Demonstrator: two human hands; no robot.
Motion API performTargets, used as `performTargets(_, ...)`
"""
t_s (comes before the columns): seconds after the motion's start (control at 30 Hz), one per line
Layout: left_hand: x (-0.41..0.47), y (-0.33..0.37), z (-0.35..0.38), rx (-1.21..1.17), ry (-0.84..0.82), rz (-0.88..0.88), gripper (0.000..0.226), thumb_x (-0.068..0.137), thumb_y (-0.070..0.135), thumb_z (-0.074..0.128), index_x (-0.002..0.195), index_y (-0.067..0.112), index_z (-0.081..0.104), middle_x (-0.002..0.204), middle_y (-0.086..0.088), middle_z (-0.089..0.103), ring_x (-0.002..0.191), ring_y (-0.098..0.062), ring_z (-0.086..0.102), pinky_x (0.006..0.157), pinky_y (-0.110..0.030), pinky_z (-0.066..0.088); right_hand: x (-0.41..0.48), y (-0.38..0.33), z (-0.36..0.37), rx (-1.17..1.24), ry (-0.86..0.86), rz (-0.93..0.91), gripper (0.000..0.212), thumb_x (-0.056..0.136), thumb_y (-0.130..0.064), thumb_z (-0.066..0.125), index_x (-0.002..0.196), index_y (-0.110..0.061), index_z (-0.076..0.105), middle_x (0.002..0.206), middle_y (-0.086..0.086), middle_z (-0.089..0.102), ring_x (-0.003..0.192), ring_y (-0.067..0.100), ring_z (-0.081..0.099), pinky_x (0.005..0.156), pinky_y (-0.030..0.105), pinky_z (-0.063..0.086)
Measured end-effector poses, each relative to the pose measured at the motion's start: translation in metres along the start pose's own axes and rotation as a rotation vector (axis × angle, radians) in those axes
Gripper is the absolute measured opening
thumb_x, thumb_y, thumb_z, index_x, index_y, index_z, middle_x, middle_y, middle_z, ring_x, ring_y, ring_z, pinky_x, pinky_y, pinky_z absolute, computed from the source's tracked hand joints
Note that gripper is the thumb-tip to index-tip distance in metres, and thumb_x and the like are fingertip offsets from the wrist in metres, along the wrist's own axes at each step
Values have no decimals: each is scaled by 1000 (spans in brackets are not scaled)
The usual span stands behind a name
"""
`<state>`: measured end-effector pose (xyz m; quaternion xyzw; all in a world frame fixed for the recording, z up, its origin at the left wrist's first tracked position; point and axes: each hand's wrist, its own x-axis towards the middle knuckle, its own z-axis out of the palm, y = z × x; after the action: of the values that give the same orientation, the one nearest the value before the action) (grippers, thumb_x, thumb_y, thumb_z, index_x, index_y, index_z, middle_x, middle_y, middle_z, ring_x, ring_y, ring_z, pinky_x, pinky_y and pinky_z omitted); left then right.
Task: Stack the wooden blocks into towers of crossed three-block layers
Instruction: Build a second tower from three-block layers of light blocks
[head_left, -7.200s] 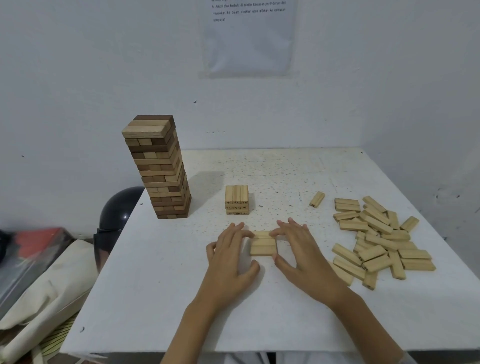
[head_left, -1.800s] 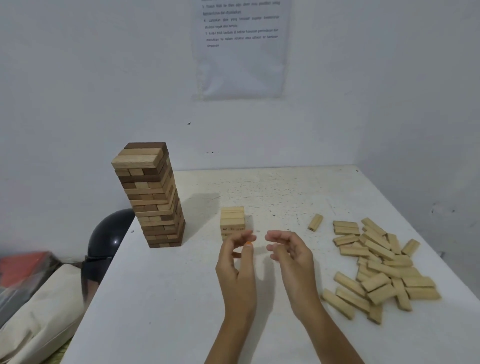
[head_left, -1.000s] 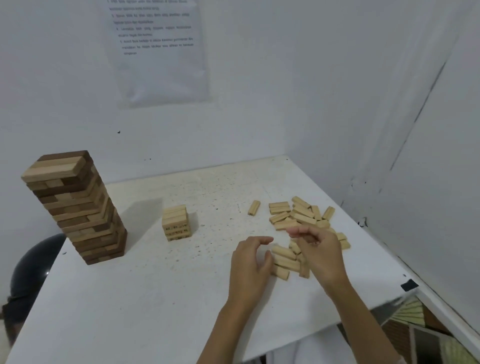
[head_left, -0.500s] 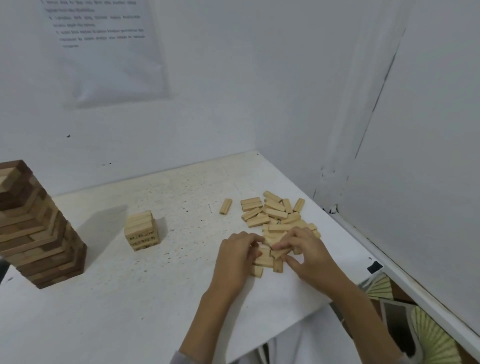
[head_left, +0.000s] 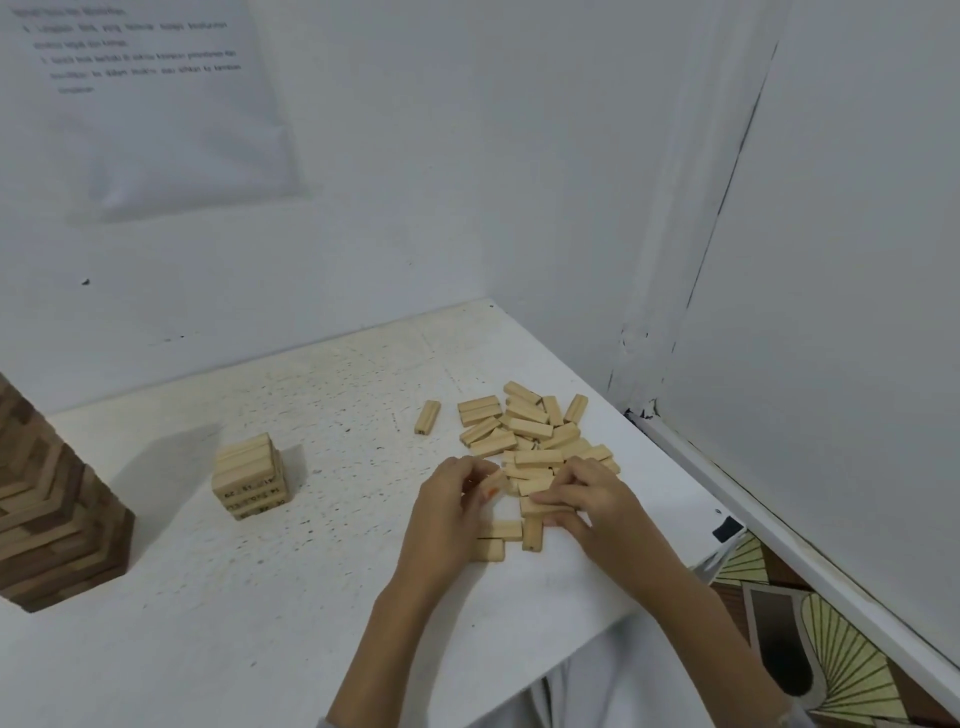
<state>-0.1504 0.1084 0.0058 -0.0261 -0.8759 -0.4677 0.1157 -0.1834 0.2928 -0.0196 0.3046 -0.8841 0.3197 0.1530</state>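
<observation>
A short tower of light wooden blocks (head_left: 249, 478) stands mid-table, its layers crossed. To its right lies a pile of loose blocks (head_left: 530, 434), with a single block (head_left: 427, 417) apart at the pile's left. Both hands are at the pile's near edge. My left hand (head_left: 447, 512) has its fingers curled round a block (head_left: 492, 483). My right hand (head_left: 592, 499) pinches another block (head_left: 534, 505) between thumb and fingers. A few more loose blocks (head_left: 500, 530) lie on the table just below and between the hands.
A tall tower of mixed dark and light blocks (head_left: 52, 519) stands at the left edge of the white table (head_left: 260, 623). Walls close the table's back and right sides. The near right table corner (head_left: 722, 530) is close to my right hand. A printed sheet (head_left: 156, 104) hangs on the wall.
My hands left the short tower, which had gained a layer, and moved right to the loose pile. The view swung right with them. Both hands now take hold of blocks there.
</observation>
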Motion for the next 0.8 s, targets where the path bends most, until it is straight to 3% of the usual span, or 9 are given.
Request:
performTargets(0.07, 2, 1, 2, -71, 30, -26, 13, 93, 16, 61, 105, 16, 66, 98, 9, 65, 88, 6, 57, 73, -4, 40, 1, 1, -1, -31, 39, -21, 17, 70, -10, 70, 86, -9, 77, 74, 1, 59, 75, 8, 44, 66, 18, 37)
performTargets(0.23, 7, 1, 4, -161, 55, -68, 15, 95, 13, 57, 106, 23, 61, 88, 12, 62, 79, 8, 55, 69, -6, 42, 9, 3, -7, 26, 103, -40, 17, 83, -21, 66, 89, -9, 75, 75, -3, 58, 74, 3, 47, 69, 8, 38)
performTargets(0.33, 12, 0, 5, -165, 45, -75, 26, 99, 13, 49, 118, 29, 55, 93, 9, 62, 82, 2, 57, 69, -8, 42, 19, -5, -13, 287, 126, 161, 19, 92, -8, 61, 109, -14, 69, 89, -1, 55, 78, 9, 54, 72, 13, 44)
performTargets(0.43, 21, 2, 7, -196, 36, -76, 26, 101, 16, 44, 122, 27, 56, 103, 9, 60, 83, 7, 58, 70, -5, 40, 32, -10, -17, 445, 72, 297, 31, 99, -6, 46, 124, -19, 58, 100, 2, 46, 79, 10, 59, 76, 14, 48)
performTargets(0.57, 34, 4, 8, -236, 40, -73, 26, 100, 11, 47, 118, 23, 59, 98, 10, 59, 80, 1, 56, 70, -8, 42, 50, -6, -15, 526, 61, 392, 19, 102, -13, 42, 106, -21, 59, 99, 8, 43, 72, 7, 49, 71, 15, 45)
performTargets(0.67, 42, 4, 8, -270, 44, -108, 30, 98, 5, 48, 118, 23, 60, 100, 9, 60, 84, -2, 56, 71, -9, 42, 64, 3, -11, 474, 15, 439, 8, 100, -23, 49, 103, -19, 55, 100, 9, 45, 79, 8, 46, 68, 8, 38)
performTargets(0.73, 46, 3, 9, -295, 42, -129, 33, 96, 2, 48, 119, 22, 60, 106, 7, 61, 88, -3, 58, 72, -10, 43, 75, 12, -6, 311, -30, 467, 17, 95, -26, 58, 112, -21, 57, 106, 3, 44, 84, 7, 49, 65, 8, 37)
performTargets(0.8, 48, 1, 9, -307, 43, -133, 34, 95, 1, 48, 119, 23, 60, 108, 7, 62, 90, -4, 59, 73, -10, 44, 85, 20, -2, 162, -72, 509, 29, 93, -29, 62, 120, -22, 58, 110, 0, 42, 92, 13, 53, 70, 16, 39)
